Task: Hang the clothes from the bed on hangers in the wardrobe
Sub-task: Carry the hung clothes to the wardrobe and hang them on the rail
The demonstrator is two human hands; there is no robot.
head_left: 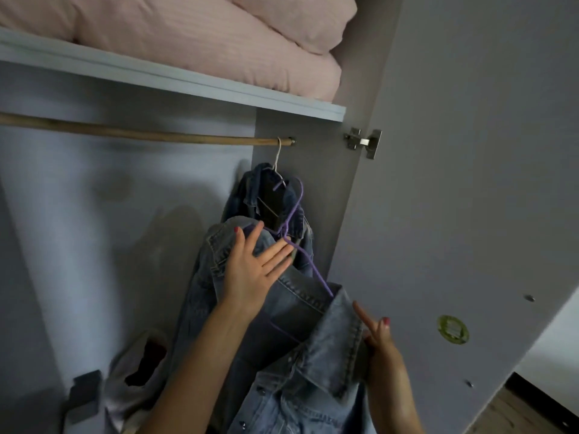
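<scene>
Between both hands (pixel 255 270) hangs the denim jacket (pixel 300 355).

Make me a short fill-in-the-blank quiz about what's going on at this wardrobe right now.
1. The hanger inside the light denim jacket is ____ in colour.
2. The darker denim garment already hangs from the wooden ____.
3. On the shelf above lies folded ____ bedding.
4. The left hand rests ____ on the jacket.

Missing words: purple; rod; pink; flat

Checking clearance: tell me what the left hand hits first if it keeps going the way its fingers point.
Probably the purple hanger: the left hand points up-right at its neck, with the dark denim jacket behind. Depth is uncertain.
</scene>
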